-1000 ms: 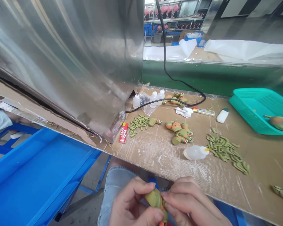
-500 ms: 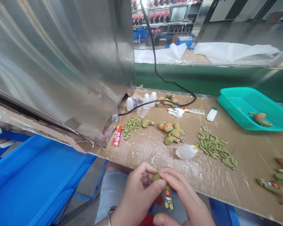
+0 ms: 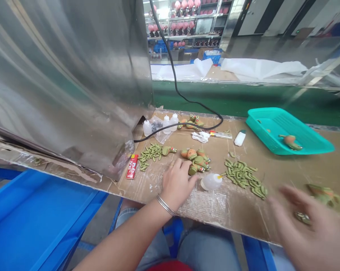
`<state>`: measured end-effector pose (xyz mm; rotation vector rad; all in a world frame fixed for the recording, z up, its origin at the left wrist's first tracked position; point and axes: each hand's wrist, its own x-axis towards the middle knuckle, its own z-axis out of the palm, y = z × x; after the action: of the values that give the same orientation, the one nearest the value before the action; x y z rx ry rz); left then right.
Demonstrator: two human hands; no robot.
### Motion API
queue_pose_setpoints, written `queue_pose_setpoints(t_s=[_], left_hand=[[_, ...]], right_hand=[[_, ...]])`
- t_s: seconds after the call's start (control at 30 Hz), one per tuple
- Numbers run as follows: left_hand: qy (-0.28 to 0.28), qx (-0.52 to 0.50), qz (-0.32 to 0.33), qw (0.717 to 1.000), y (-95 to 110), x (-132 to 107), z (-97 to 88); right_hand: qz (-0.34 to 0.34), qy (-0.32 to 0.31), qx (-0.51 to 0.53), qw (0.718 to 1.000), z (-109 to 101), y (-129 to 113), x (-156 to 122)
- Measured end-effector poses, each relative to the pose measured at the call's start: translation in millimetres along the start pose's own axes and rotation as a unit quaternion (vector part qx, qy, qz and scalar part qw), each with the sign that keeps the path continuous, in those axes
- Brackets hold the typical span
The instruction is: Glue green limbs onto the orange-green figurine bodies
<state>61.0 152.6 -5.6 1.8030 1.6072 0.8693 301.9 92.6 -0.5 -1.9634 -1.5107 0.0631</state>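
Note:
My left hand [image 3: 178, 181] rests palm down with fingers and thumb apart, its fingertips at a pile of small green-and-orange toy figures [image 3: 198, 165]. It holds nothing that I can see. To its right lies a squeeze bottle [image 3: 212, 182] with a yellow tip, on its side. My right hand [image 3: 314, 226] is smeared by motion over the right part of the table. Beside and partly behind it are more toy figures [image 3: 325, 195]; a figure's face [image 3: 302, 217] shows between thumb and fingers. Whether that hand grips it is unclear.
Small green sticks lie in a right heap [image 3: 245, 175] and a left heap [image 3: 151, 152]. A teal basket [image 3: 288, 113] holds a figure. White bottles [image 3: 166, 124], a black cable [image 3: 192, 101] and a red packet [image 3: 132, 166] are near a metal panel [image 3: 74, 75].
My hands were together on a green toy figure at the table's front edge. They have parted: the left moved forward to the pile, the right went far right. The view shifted slightly.

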Motion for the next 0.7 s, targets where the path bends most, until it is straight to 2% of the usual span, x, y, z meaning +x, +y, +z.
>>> queue_pose_setpoints(t_s=[0.07,0.13,0.23,0.33,0.43,0.53,0.57,0.6,0.63,0.7], left_hand=[[0.005,0.009,0.003,1.000,0,0,-0.1],[0.004,0.001,0.005,1.000,-2,-3,-6.0],[0.002,-0.041,-0.001,0.999,-11,-15,-21.2],[0.014,-0.115,-0.029,0.993,-20,-31,-34.4],[0.013,-0.229,-0.069,0.971,-25,-46,-41.3],[-0.004,-0.340,-0.091,0.936,-25,-60,-44.3],[-0.007,-0.368,-0.093,0.925,-23,-64,-45.0],[-0.009,-0.392,-0.093,0.915,-22,-67,-45.4],[-0.012,-0.412,-0.091,0.906,-19,-70,-45.6],[-0.022,-0.443,-0.086,0.892,-15,-74,-45.3]], right_hand=[[-0.038,-0.117,0.114,0.986,18,-28,-10],[-0.070,-0.165,0.152,0.972,40,-47,-18],[-0.096,-0.189,0.160,0.964,67,-56,-21],[-0.098,-0.184,0.159,0.965,78,-54,-17],[-0.086,-0.163,0.164,0.969,75,-52,-18],[-0.037,-0.052,0.184,0.981,59,-57,-30],[-0.017,-0.019,0.210,0.977,52,-61,-36],[-0.005,-0.012,0.246,0.969,46,-65,-43],[-0.003,-0.040,0.291,0.956,40,-71,-49],[-0.011,-0.170,0.385,0.907,32,-82,-61]])
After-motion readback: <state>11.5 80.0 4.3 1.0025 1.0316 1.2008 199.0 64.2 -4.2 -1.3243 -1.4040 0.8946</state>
